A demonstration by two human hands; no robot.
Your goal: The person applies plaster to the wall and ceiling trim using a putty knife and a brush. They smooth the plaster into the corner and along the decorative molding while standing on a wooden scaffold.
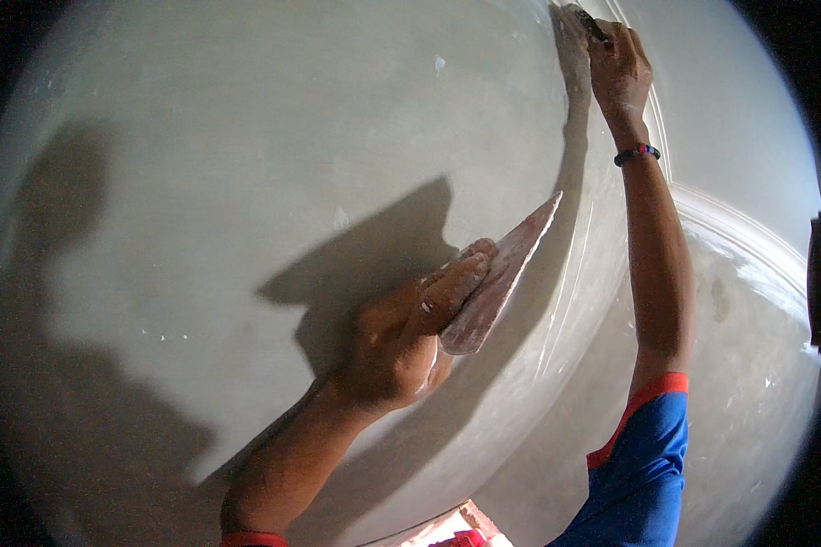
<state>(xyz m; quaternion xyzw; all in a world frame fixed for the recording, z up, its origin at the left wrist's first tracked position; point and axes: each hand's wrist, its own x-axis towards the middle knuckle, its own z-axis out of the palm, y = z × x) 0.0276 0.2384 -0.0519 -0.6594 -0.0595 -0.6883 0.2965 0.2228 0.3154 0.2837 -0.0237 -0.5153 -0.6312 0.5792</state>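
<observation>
Grey wall (237, 191) fills most of the frame. Smoothing beside the white trim (739, 219) probably calls for light, even strokes, the dark-handled scraper (595, 27) kept at a low angle. At upper right, the right hand (622, 73) is closed around that scraper; whether its edge touches is unclear. At centre, the left hand (403, 339) pinches a flat, smeared plate (502, 290), tip toward upper right. The hands are well apart.
</observation>
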